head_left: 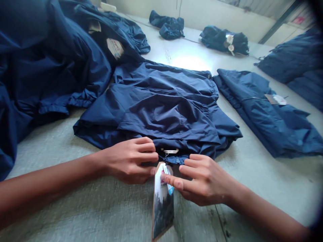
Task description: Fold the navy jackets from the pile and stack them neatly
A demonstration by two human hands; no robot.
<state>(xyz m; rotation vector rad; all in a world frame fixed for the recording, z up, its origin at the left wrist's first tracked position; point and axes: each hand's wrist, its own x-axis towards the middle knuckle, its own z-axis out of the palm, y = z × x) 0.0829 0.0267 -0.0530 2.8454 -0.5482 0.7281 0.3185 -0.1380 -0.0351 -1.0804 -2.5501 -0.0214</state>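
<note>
A hang tag (163, 201) is found between the left hand (128, 160) and right hand (205, 179), its long axis running from the navy jacket (156, 111) toward the person. The left is curled at the tag's top edge (grip unconfirmed); the right, judged nearer, has its forefinger pressed on the tag's face.

one jacket (161, 111) on the work table (75, 201), a jacket heap (50, 67) to its left, another jacket (264, 114) to its right

This looks like a garment finishing workshop: a long pale bench (47, 154) runs through the room, spread with navy nylon jackets (161, 107) and bundled piles, some carrying cardboard swing tags (163, 201), before a plain wall (214, 16) at upper right.
</note>
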